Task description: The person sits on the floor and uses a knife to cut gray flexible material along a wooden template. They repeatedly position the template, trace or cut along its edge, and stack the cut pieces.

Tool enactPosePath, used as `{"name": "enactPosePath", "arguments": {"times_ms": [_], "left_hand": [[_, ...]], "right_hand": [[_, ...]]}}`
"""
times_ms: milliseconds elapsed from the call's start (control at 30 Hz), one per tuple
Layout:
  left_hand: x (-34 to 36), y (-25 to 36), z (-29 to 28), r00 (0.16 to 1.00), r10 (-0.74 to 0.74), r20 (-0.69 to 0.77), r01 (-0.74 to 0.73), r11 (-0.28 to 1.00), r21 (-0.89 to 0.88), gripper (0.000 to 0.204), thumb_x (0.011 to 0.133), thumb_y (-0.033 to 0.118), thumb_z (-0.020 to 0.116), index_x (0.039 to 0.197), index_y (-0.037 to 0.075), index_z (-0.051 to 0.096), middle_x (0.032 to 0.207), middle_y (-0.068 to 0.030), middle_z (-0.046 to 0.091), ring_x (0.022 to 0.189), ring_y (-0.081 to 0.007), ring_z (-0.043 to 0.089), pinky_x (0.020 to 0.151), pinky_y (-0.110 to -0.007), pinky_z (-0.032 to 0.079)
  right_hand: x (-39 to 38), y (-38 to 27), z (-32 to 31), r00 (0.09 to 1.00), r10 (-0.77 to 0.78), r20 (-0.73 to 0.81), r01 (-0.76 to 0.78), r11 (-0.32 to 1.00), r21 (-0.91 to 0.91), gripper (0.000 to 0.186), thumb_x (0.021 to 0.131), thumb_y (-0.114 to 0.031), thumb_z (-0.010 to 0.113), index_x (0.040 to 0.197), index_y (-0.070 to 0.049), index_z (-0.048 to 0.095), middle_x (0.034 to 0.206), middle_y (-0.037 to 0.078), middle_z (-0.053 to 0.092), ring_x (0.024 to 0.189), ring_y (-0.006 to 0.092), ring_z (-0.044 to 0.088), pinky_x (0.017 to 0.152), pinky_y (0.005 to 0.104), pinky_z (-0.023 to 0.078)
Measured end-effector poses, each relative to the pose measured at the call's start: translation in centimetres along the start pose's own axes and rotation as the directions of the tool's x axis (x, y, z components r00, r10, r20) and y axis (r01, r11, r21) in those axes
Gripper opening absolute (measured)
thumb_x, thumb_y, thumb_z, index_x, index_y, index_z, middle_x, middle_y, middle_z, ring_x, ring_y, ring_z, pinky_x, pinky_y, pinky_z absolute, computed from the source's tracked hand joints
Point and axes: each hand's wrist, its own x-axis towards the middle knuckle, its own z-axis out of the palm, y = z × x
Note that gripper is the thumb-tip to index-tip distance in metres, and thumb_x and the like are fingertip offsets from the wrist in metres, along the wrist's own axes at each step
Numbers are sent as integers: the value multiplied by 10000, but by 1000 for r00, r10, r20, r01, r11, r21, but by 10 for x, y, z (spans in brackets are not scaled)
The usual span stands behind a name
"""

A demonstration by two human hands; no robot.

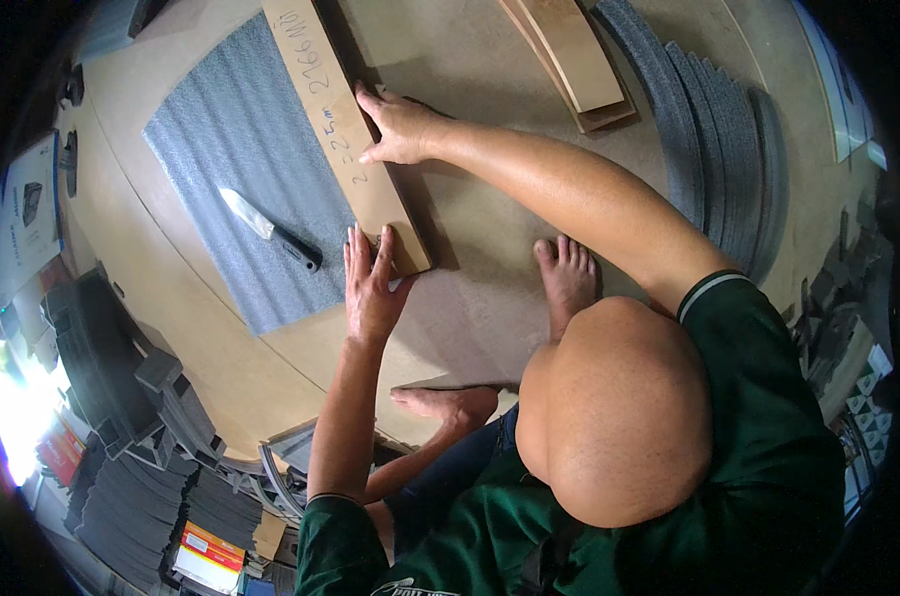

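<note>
The board [339,124] runs from upper centre toward the middle of the frame, along the right side of the grey foam sheet [226,129]. The left hand [374,288] touches its lower end, grip loose, fingers outstretched. The right hand [400,129] touches its right edge, grip spread wide. A knife [271,230] lies on the foam sheet, left of centre.

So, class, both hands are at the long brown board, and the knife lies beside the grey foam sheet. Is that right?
No: the head view shows the knife lying on the grey foam sheet, not beside it. The left hand and right hand are at the long brown board.
</note>
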Motion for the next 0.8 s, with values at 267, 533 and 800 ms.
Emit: {"name": "enactPosePath", "arguments": {"times_ms": [267,533,800], "left_hand": [[-6,-7,2,999,44,5,-44,999,-13,884,712,122,915,1526,126,569,1615,-356,372,1511,-516,372,1254,-603,311],[-6,-16,0,994,104,25,-104,995,-14,860,698,95,911,1499,127,598,1612,-345,387,1507,-522,379,1250,-602,326],[-5,-17,-8,993,98,64,-97,995,-17,821,699,49,898,1471,135,630,1614,-319,404,1512,-518,376,1248,-570,352]], "right_hand": [[-14,-7,-9,999,-9,44,8,1000,12,1235,793,-387,901,1658,62,142,1539,380,422,1448,474,458,1220,463,409],[-17,-7,-7,999,-9,32,8,1000,6,1215,801,-405,901,1650,64,168,1530,366,417,1439,489,456,1215,467,414],[-16,-9,-11,998,-4,57,4,1000,5,1293,803,-412,900,1670,49,59,1586,388,355,1469,494,423,1232,469,391]]}}
